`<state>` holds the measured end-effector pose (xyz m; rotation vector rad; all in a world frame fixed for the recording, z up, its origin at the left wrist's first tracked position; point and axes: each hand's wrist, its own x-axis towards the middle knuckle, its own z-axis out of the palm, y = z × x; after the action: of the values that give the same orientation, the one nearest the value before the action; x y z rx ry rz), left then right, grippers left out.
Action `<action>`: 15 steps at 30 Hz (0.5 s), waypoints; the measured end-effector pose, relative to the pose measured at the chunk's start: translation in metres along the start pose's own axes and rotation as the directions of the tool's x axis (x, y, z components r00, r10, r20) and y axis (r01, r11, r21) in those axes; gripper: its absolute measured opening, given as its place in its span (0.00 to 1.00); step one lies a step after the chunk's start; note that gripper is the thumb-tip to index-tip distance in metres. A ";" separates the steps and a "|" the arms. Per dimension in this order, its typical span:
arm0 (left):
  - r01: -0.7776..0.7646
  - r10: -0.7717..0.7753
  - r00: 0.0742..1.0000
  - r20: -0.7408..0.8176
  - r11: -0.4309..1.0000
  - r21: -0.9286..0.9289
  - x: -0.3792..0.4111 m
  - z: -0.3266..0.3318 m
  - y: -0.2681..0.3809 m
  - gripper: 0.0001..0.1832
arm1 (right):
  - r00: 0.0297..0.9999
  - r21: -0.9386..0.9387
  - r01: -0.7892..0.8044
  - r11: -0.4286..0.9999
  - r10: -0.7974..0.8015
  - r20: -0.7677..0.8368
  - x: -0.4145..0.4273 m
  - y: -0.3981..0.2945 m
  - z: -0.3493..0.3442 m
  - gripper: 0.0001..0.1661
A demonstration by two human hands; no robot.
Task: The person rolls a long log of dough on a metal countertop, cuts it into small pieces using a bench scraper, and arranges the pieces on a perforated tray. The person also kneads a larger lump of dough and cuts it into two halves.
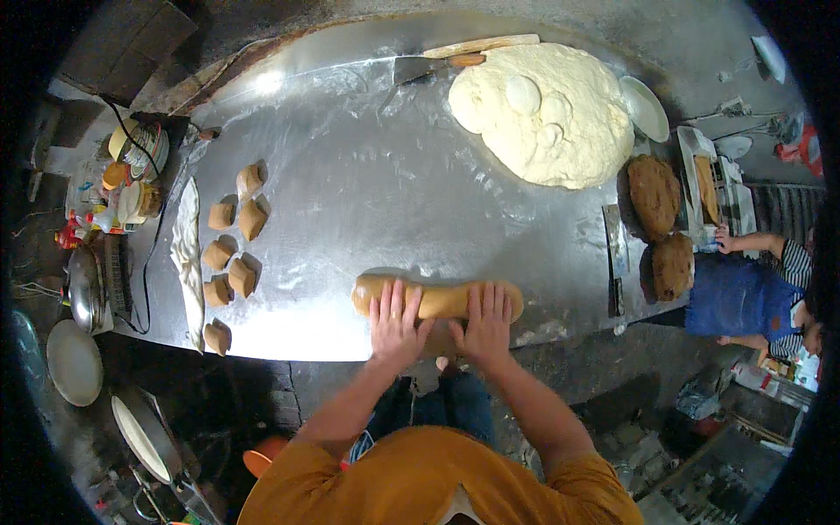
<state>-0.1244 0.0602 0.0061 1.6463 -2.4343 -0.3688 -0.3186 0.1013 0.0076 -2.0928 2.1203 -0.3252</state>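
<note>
A log of brown dough [441, 302] lies crosswise near the front edge of the steel table [367, 197], narrower in its middle than at its rounded ends. Flat on its left part rests my left hand [397, 325], fingers laid over the top. My right hand [487, 321] presses on the right part in the same way; both thumbs point inward. Neither hand grips the dough. Several small cut pieces of brown dough [241, 277] sit apart at the left, beside a long strip of pale dough [189, 262]. A large mass of pale dough [558, 131] spreads at the back right.
A dough scraper [417, 69] and a wooden rolling pin [482, 46] lie at the back. Two dark brown dough lumps [654, 197] and a long metal blade [615, 256] are at the right. Beyond them stands a person in a blue apron [735, 295]. Bowls [147, 151] are stacked left.
</note>
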 end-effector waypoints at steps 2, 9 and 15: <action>0.109 -0.108 0.993 0.039 0.994 -0.012 0.063 0.008 -0.005 0.38 | 0.995 0.002 -0.079 0.997 0.079 -0.061 0.069 0.013 0.010 0.42; 0.031 -0.032 0.999 0.009 0.994 0.105 0.187 0.009 -0.047 0.32 | 0.958 -0.029 0.031 0.999 -0.038 -0.285 0.154 0.055 0.009 0.22; -0.060 0.061 0.993 0.097 0.998 -0.010 0.005 -0.006 -0.031 0.30 | 0.988 -0.007 0.056 0.998 -0.056 -0.147 0.005 -0.074 0.025 0.26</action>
<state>-0.0972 0.0439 0.0030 1.5833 -2.5431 -0.4581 -0.2403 0.0945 0.0024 -2.1969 2.1438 -0.4984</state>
